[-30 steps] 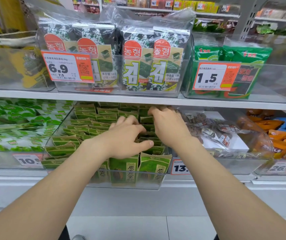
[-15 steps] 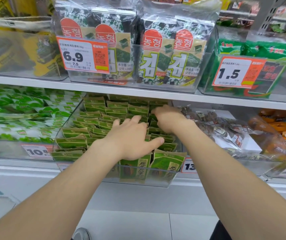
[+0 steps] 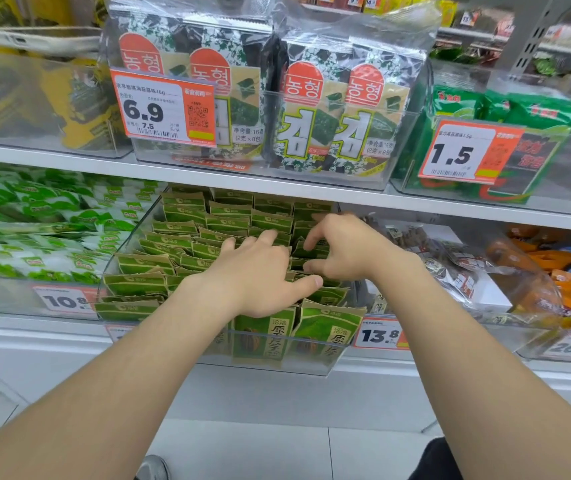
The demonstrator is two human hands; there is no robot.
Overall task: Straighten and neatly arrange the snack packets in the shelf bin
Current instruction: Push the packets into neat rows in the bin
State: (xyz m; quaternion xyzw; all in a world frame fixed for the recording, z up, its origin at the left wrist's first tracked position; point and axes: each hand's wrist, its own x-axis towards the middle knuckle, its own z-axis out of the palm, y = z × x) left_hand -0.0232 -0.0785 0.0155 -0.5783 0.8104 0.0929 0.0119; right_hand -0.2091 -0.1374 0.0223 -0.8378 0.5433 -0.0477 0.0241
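Standing on edge in rows, the green snack packets [image 3: 187, 226] fill a clear bin [image 3: 277, 367] at the middle of the lower shelf [image 3: 35, 337], with the bin's front wall jutting past the shelf's front edge. Both hands cover the middle and right rows, and the shelf above hides the bin's back edge, so a full count is not possible. Four packets can be counted side by side in the rearmost row that shows. Only two packets show their printed faces, both through the front wall near the bin's right front corner.

Two bare hands are over the bin. The left hand [image 3: 253, 271] lies flat on the packet tops near the middle, fingers straight and slightly spread, thumb stretched toward the right. The right hand [image 3: 343, 247] is just beside it over the right rows, fingers bent down among the packets and thumb set against them, pinching packet tops. How many it pinches cannot be made out.

A price tag reading 13.8 [image 3: 379, 336] sits at the bin's right front corner. Seaweed packs [image 3: 329, 126] stand in a bin on the shelf above.
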